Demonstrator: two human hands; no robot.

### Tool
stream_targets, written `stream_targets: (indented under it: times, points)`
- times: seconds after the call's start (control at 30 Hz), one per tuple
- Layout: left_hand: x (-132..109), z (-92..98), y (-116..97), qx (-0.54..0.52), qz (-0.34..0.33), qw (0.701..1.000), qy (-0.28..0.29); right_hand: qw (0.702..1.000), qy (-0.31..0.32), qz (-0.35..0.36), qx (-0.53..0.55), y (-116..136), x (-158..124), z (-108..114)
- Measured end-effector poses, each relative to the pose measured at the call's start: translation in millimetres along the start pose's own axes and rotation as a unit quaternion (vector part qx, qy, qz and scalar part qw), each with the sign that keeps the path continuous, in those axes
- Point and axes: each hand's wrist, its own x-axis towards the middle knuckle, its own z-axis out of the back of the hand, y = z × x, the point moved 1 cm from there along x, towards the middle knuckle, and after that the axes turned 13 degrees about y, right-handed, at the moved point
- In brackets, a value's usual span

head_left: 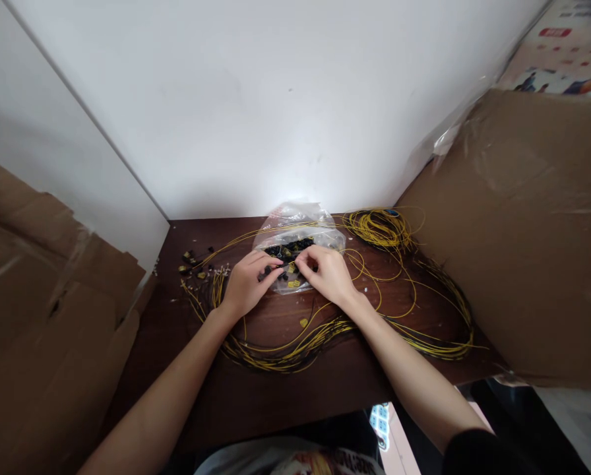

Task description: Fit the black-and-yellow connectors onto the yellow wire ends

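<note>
My left hand [250, 280] is closed in a pinch, its fingertips on something small and dark that I cannot make out. Just to the right, my right hand [329, 274] also pinches; a thin yellow strand seems to show at its fingertips, too small to tell for sure. Both hands hover over a clear plastic bag [303, 221] lying open on the table. Inside it are many small black connector pieces [303, 245] and some yellow ones [294, 284]. A bundle of yellow and black wires [285, 363] curves below both wrists.
The dark brown table [276, 402] meets a white wall [295, 119] behind. A coil of yellow wire [382, 227] lies at the back right. More small yellow and black pieces [189, 260] lie at the left. Cardboard [43, 310] stands on the left, a large carton [533, 231] on the right.
</note>
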Motion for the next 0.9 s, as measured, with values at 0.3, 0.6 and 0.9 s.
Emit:
stream_targets:
  times: [0.3, 0.6, 0.9]
  points:
    - [0.5, -0.8, 1.1, 0.002, -0.002, 1.000, 0.005, 0.995, -0.012, -0.046, -0.086, -3.9, -0.2, 6.8]
    - [-0.1, -1.5, 3.2, -0.009, 0.008, 1.000, 0.009, 0.996, -0.003, -0.019, -0.090, -6.2, 0.6, 5.4]
    - [-1.2, -3.6, 4.0, -0.020, 0.010, 0.999, 0.036, 0.997, 0.043, 0.045, -0.051, 2.6, -0.8, -0.5]
